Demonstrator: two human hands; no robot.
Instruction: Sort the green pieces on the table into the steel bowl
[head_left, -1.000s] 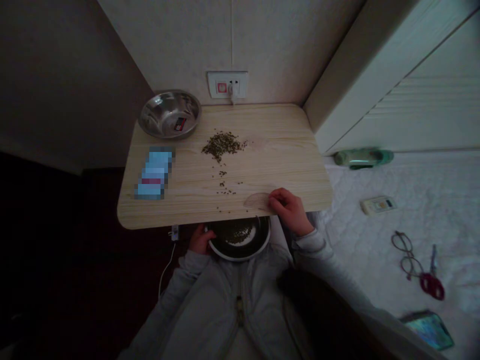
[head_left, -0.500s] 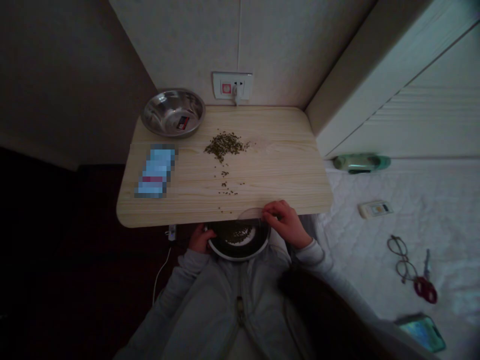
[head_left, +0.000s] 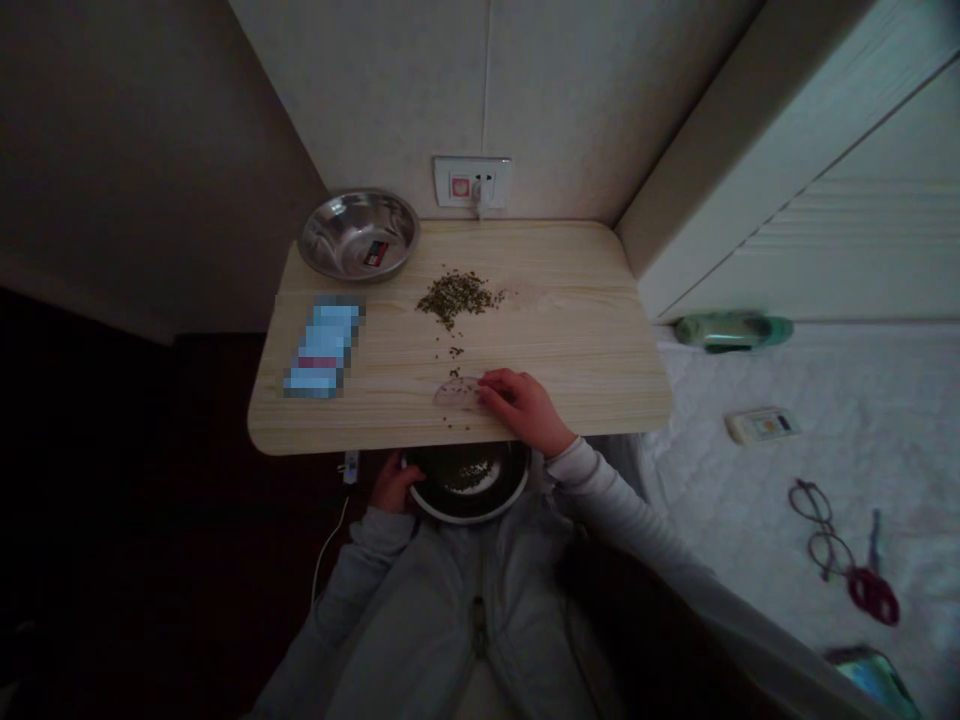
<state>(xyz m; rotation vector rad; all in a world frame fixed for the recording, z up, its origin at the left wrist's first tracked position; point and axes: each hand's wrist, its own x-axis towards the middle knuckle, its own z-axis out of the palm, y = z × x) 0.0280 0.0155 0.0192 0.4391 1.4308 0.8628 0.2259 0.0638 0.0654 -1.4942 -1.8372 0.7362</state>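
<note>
My left hand (head_left: 395, 483) grips the left rim of a metal bowl (head_left: 469, 519), held in my lap just under the table's front edge. Small dark green beans lie inside that bowl; its far side is hidden under the tabletop. Between the fingers of my right hand (head_left: 527, 408) is a thin, clear, rounded plastic piece (head_left: 454, 392), whose exact kind I cannot make out. It is low over the front of the table, where a few loose beans show through and around it. Farther back, a spread pile of green beans (head_left: 457, 296) lies on the wooden tabletop (head_left: 585, 350).
A second steel bowl (head_left: 337, 245) with a label inside stands at the back left. Before it lies a blurred-out phone (head_left: 325, 350). A wall socket (head_left: 472, 182) holds a plug. On the bed at right are a green bottle (head_left: 733, 330), glasses (head_left: 821, 527) and red-handled scissors (head_left: 873, 595).
My right hand has moved forward and left from the bowl's rim onto the tabletop, carrying the clear plastic piece. The left hand still holds the bowl. The view has shifted slightly.
</note>
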